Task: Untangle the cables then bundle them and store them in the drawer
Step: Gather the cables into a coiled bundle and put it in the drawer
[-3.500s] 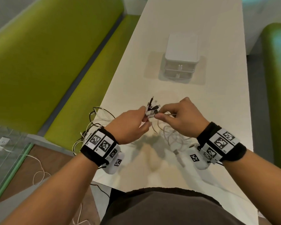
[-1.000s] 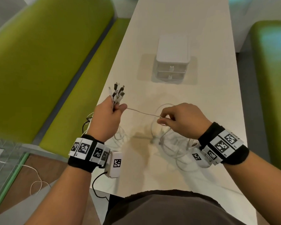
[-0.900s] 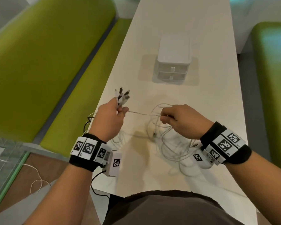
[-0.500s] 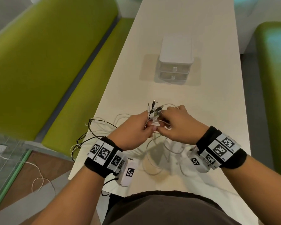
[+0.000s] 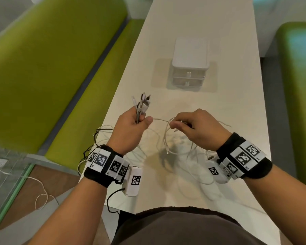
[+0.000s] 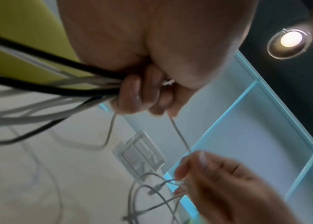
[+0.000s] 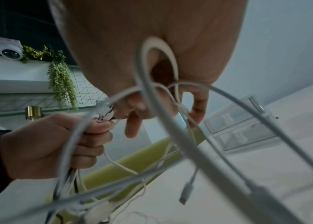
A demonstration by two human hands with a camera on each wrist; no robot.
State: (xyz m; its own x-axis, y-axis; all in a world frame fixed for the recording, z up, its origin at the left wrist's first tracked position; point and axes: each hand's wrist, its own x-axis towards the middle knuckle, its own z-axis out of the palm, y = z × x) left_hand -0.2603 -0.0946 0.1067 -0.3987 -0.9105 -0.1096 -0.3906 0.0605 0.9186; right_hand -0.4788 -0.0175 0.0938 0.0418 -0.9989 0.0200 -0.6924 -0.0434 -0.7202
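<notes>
Pulled apart again, one white cable stretched taut.

Left hand (image 5: 129, 129) gripping gathered plug ends (image 5: 142, 103), right hand (image 5: 193, 129) pinching white cable (image 5: 160, 119); half a second ago touching. Tangle (image 5: 177, 151) still on tabletop (image 5: 237, 103), drawer (image 5: 188, 74) shut.

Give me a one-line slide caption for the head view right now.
Left hand grips the gathered cable ends while the right hand pinches one white cable stretched between them.

two hands (image 5: 129, 131), one drawer unit (image 5: 189, 68) with two drawers, several cables (image 5: 168, 147)
</notes>
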